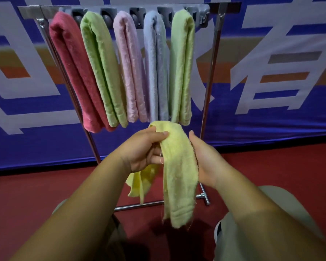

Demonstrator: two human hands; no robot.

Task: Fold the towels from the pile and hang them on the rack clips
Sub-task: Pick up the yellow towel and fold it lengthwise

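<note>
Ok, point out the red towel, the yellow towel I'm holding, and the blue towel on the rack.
red towel [74,72], head view, middle of its hanging fold.
yellow towel [179,172], head view, front strip between the hands.
blue towel [155,68], head view, middle of its length.

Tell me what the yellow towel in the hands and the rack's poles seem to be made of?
The yellow towel looks like soft terry cloth, probably cotton or microfibre: fuzzy nap, limp drape, loose threads at its edges. The rack poles look like polished metal, perhaps chromed or stainless steel: bright streaked reflections along thin tubes.
</note>
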